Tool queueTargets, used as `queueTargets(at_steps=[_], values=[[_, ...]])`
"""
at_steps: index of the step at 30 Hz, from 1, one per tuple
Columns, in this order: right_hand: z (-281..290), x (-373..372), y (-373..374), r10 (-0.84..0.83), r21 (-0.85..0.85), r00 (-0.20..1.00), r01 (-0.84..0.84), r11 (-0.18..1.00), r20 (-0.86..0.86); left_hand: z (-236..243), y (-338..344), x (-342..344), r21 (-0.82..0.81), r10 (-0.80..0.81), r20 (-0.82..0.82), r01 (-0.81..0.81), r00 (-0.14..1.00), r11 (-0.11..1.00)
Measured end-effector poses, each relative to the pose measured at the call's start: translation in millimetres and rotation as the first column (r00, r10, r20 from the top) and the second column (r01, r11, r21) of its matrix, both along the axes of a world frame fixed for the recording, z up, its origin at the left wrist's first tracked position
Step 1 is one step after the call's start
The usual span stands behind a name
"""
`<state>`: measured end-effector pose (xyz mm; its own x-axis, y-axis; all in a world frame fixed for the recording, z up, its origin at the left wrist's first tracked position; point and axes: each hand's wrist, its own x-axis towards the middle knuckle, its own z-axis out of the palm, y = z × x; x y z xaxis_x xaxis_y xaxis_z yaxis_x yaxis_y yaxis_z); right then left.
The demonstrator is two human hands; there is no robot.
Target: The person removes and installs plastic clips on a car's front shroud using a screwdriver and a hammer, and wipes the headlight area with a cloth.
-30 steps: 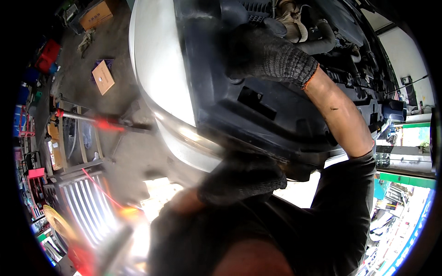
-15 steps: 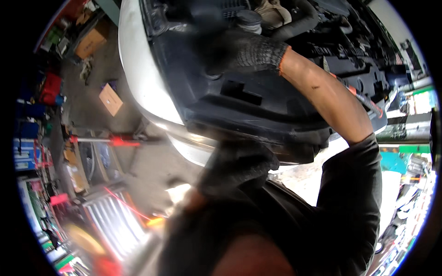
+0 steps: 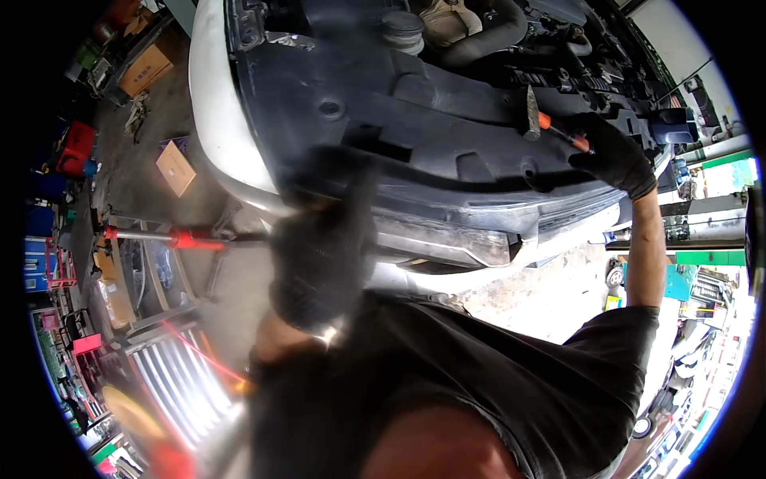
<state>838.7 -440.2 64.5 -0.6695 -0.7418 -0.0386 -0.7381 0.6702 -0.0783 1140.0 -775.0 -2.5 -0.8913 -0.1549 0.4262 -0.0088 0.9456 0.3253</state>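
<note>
My right hand (image 3: 618, 158), in a dark knit glove, is at the right end of the black plastic cover at the front of an open engine bay. Its fingers are closed around the handle of a hammer (image 3: 533, 114) with an orange and dark grip; the metal head points left over the cover (image 3: 447, 148). My left hand (image 3: 323, 259), also in a dark glove, is raised by the front bumper (image 3: 439, 238) near the left corner of the car. Motion smears it, so its fingers and anything in them cannot be made out.
Hoses and a round cap (image 3: 401, 30) show in the engine bay. On the floor at left lie a flat cardboard piece (image 3: 175, 168), a red-ended bar (image 3: 171, 237) and a bright ribbed metal panel (image 3: 183, 383). A cardboard box (image 3: 145, 70) stands farther back.
My right hand has moved from the left part of the cover to the hammer at its right end. My left hand has shifted left and stays blurred.
</note>
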Motion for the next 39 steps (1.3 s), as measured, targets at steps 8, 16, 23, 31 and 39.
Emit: queueTargets(at_steps=[8, 16, 23, 31, 39], values=[[-25.2, -21.8, 8.2, 0.105, -0.099, 0.994, -0.105, 0.989, -0.014, 22.1, -36.8, -17.0, -0.251, -0.116, 0.239, 0.177, 0.964, 0.952], [-8.4, 36.4, -84.9, 0.423, -0.248, 0.843, -0.511, 0.823, -0.332, 35.9, -61.6, -31.1, -0.095, -0.376, 0.248, 0.409, 0.893, 0.908], [13.0, 60.8, -161.9, 0.236, -0.333, 0.760, -0.511, 0.792, -0.606, 37.3, -53.4, -30.8, -0.120, -0.256, 0.418, 0.332, 0.872, 0.936], [-0.7, 86.4, -189.9, 0.406, 0.085, 0.676, -0.455, 0.886, -0.615, 23.1, -54.1, -26.8, -0.093, -0.272, 0.289, 0.310, 0.918, 0.946], [-7.7, 91.1, -190.5, 0.422, -0.042, 0.652, -0.571, 0.820, -0.630, 30.1, -48.3, -26.7, -0.024, -0.293, 0.244, 0.308, 0.924, 0.951]])
